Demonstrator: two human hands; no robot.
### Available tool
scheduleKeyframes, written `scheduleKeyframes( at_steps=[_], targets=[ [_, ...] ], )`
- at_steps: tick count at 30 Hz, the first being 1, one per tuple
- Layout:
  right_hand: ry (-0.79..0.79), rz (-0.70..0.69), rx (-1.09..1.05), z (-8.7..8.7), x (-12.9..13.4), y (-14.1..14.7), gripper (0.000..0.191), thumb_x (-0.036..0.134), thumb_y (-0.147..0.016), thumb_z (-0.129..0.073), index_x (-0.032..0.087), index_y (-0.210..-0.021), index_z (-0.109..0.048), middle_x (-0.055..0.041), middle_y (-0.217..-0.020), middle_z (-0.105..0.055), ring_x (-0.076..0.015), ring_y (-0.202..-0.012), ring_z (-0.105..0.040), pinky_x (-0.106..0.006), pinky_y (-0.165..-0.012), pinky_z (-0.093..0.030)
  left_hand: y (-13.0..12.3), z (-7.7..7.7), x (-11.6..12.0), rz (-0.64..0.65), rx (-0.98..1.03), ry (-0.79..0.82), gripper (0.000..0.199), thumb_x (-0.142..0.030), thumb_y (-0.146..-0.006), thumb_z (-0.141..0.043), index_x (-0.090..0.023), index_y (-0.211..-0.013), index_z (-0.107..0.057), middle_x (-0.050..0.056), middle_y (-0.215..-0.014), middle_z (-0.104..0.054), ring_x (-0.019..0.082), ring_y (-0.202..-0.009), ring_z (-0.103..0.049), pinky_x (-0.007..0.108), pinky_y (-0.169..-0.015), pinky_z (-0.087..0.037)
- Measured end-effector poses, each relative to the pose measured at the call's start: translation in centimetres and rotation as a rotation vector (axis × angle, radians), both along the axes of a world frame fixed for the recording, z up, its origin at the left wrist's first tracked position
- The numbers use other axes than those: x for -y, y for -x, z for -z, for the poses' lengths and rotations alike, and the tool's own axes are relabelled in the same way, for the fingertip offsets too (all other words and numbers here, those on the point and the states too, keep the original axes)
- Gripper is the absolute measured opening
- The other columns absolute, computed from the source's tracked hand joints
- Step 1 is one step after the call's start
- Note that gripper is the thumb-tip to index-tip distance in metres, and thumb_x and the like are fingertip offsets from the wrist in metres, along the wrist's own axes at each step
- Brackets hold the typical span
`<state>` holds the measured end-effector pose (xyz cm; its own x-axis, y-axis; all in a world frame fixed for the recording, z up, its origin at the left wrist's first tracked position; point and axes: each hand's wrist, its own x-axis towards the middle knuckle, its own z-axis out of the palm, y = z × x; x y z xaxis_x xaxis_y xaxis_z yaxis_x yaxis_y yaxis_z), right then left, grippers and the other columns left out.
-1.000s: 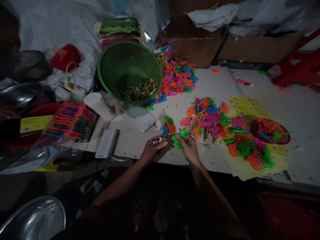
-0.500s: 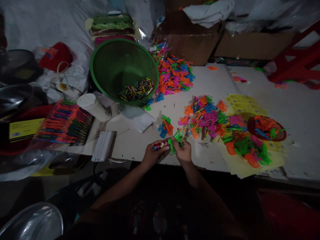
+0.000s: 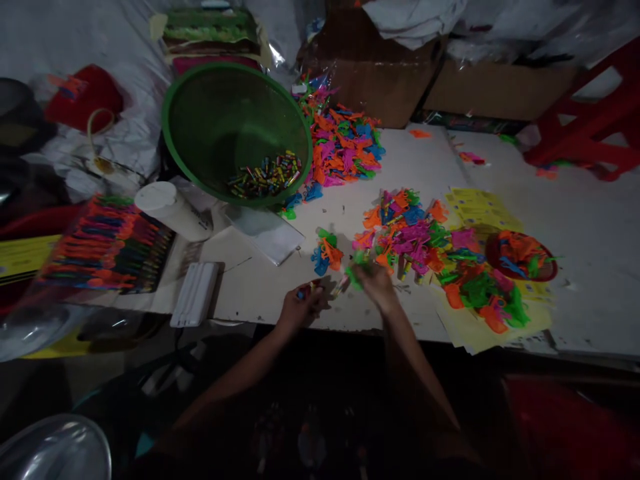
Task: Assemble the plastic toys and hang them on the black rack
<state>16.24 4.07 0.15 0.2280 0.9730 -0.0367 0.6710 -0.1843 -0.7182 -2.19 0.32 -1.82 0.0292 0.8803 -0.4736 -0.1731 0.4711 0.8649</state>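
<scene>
Two-Hand Work Area: Small Plastic Parts on a White Table

The left hand (image 3: 299, 310) is curled around small cylinders (image 3: 306, 292) with multicoloured, glossy surfaces, near the table's front edge. The right hand (image 3: 377, 287) is clamped, fingers over thumb, on a green plastic piece (image 3: 357, 272); blur obscures its outline. A pale, banded cylinder (image 3: 342, 285) shows at the left of this piece; whether the two join cannot be told. The hands are apart.

Just beyond the hands is a small cluster (image 3: 327, 252) of green, orange and blue flat-moulded plastic parts. To the right, a mixed heap (image 3: 413, 233) of similar thin parts spreads toward yellow printed sheets (image 3: 483, 210) and a round red bowl (image 3: 553, 272) filled with more. A larger pile (image 3: 345, 147) lies farther off, beside a deep, round green basin (image 3: 200, 113) holding loose cylinders (image 3: 270, 175).

The table (image 3: 595, 267) has a smooth, marked white surface. On its left side are a white plastic container (image 3: 175, 210), tilted, and a white rectangular block (image 3: 195, 293). Brown cardboard boxes (image 3: 395, 87) line the far side; a red stool (image 3: 580, 133) occupies the far right. The room is dim.
</scene>
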Motion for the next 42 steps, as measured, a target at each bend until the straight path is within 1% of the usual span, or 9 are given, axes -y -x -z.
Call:
scheduleKeyframes(
  at_steps=[3,11,14,19,22,31,34,39,42],
  targets=[
    [-0.137,0.224,0.295,-0.1,-2.3,-1.7,0.04,0.045,-0.076,-0.049,0.011,-0.093,-0.061,-0.0172,-0.095,-0.06,-0.0265,-0.093,-0.053,-0.038,-0.079,-0.039,0.8,1.0,-1.2,-0.137,0.139,0.102,0.037,-0.038,-0.062,-0.069,-0.011,-0.086,-0.061,0.004,-0.062,-0.063,0.011,-0.05,-0.056,0.018,-0.039,-0.036],
    [0.117,-0.096,0.296,3.2,-5.3,3.7,0.037,0.05,-0.072,-0.053,0.016,-0.084,-0.062,-0.0101,-0.086,-0.062,-0.0223,-0.084,-0.056,-0.033,-0.075,-0.041,1.2,-0.2,-2.1,-0.033,0.118,-0.022,0.042,-0.037,-0.063,-0.069,-0.016,-0.098,-0.058,0.007,-0.084,-0.065,0.015,-0.061,-0.062,0.017,-0.04,-0.038],
    [0.042,-0.098,0.093,3.6,-4.3,3.4,0.03,0.043,-0.077,-0.047,0.016,-0.083,-0.059,-0.0046,-0.073,-0.061,-0.0176,-0.068,-0.056,-0.029,-0.064,-0.042,1.4,-0.5,-2.0,-0.03,0.059,-0.096,0.044,-0.04,-0.064,-0.068,-0.016,-0.1,-0.059,0.007,-0.083,-0.065,0.014,-0.061,-0.062,0.015,-0.036,-0.033],
    [-0.216,-0.225,0.271,4.1,-0.2,3.3,0.026,0.034,-0.074,-0.053,0.016,-0.092,-0.059,-0.0116,-0.108,-0.058,-0.0251,-0.103,-0.048,-0.038,-0.088,-0.036,0.2,0.2,-1.7,0.015,0.136,-0.036,0.049,-0.042,-0.063,-0.068,-0.014,-0.101,-0.057,0.004,-0.07,-0.064,0.013,-0.054,-0.06,0.015,-0.035,-0.033],
    [-0.197,-0.328,0.253,4.8,1.6,3.0,0.027,0.038,-0.075,-0.055,0.017,-0.092,-0.06,-0.0102,-0.106,-0.059,-0.0237,-0.101,-0.049,-0.037,-0.088,-0.036,-0.1,1.4,-1.5,-0.025,0.167,-0.002,0.049,-0.042,-0.062,-0.069,-0.014,-0.1,-0.055,0.004,-0.071,-0.063,0.013,-0.055,-0.06,0.016,-0.037,-0.037],
    [-0.005,-0.129,-0.053,5.1,1.9,2.8,0.025,0.04,-0.064,-0.064,0.019,-0.074,-0.057,-0.0042,-0.077,-0.062,-0.019,-0.075,-0.056,-0.033,-0.071,-0.043,0.8,1.9,-1.2,-0.104,0.15,0.035,0.047,-0.038,-0.059,-0.071,-0.016,-0.094,-0.051,0.007,-0.084,-0.065,0.014,-0.055,-0.061,0.015,-0.034,-0.034],
    [-0.062,0.07,-0.236,3.9,2.4,-0.9,0.027,0.044,-0.066,-0.06,0.019,-0.074,-0.054,0.0011,-0.067,-0.059,-0.013,-0.06,-0.053,-0.026,-0.059,-0.042,1.8,1.4,-1.1,-0.106,-0.012,0.038,0.042,-0.04,-0.058,-0.069,-0.015,-0.088,-0.053,0.004,-0.074,-0.063,0.013,-0.053,-0.06,0.017,-0.037,-0.035],
    [-0.407,0.717,-0.026,1.8,4.5,-13.6,0.038,0.043,-0.058,-0.066,0.016,-0.079,-0.05,-0.0026,-0.071,-0.058,-0.0144,-0.063,-0.052,-0.028,-0.059,-0.043,3.1,1.5,-3.3,-0.052,-0.553,-0.161,0.031,-0.044,-0.063,-0.063,-0.016,-0.076,-0.058,-0.003,-0.058,-0.054,0.01,-0.052,-0.051,0.021,-0.048,-0.038],
    [-0.413,0.956,0.05,1.1,5.4,-19.9,0.038,0.039,-0.061,-0.064,0.014,-0.087,-0.05,-0.0042,-0.074,-0.057,-0.0178,-0.068,-0.055,-0.032,-0.063,-0.045,1.7,1.6,-5.7,0.062,-0.778,-0.351,0.032,-0.045,-0.064,-0.063,-0.016,-0.08,-0.06,0.001,-0.069,-0.06,0.014,-0.065,-0.056,0.024,-0.06,-0.042]
  ],
)
